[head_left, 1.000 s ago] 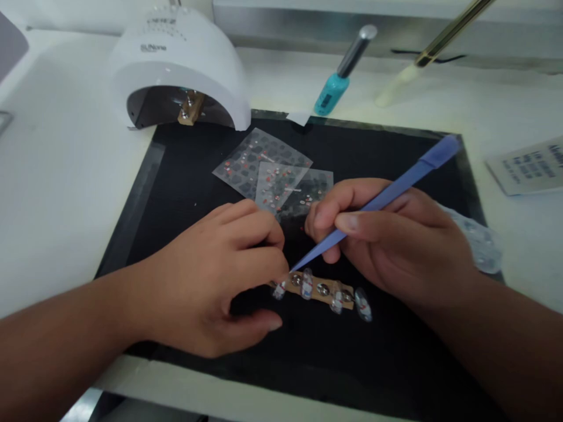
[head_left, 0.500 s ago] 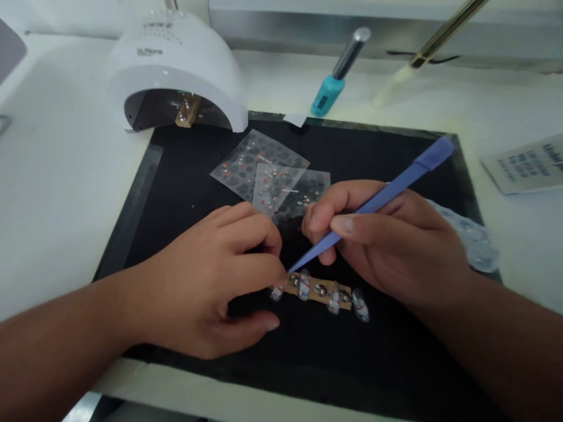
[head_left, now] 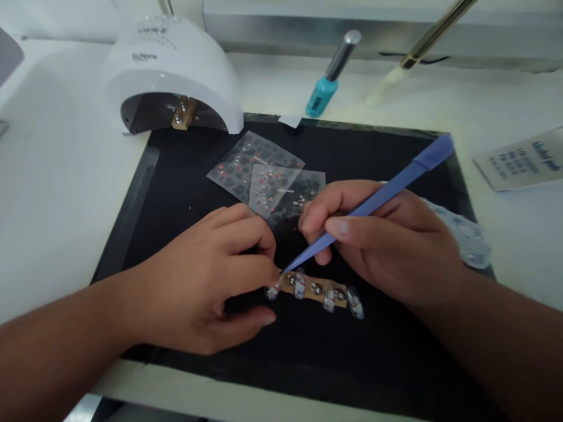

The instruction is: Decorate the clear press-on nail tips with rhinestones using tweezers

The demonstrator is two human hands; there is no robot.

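Observation:
Purple tweezers [head_left: 368, 205] are gripped like a pen by my right hand [head_left: 391, 252], between thumb and fingers. Their pointed tip slants down to the left end of a wooden strip [head_left: 310, 288] with round metal studs. Several clear false nails [head_left: 299, 283] with small red, white and blue designs sit across the strip. My left hand [head_left: 220, 272] reaches in from the left, its index fingertip touching or very near the leftmost nail [head_left: 272, 291]. The thumb is apart below, and the other fingers are curled. That fingertip partly hides the strip's left end.
Two clear sticker sheets [head_left: 253, 164] overlap on the black mat [head_left: 176, 234]. Behind stand a white nail lamp [head_left: 176, 64] with another studded strip [head_left: 183, 114] inside, a turquoise bottle [head_left: 322, 97] and a brush [head_left: 413, 55]. A printed packet [head_left: 523, 161] and clear plastic [head_left: 466, 237] lie right.
The whole view has shifted slightly, so things appear a little further left. Both hands and the tweezers keep nearly the same pose at the strip's left end.

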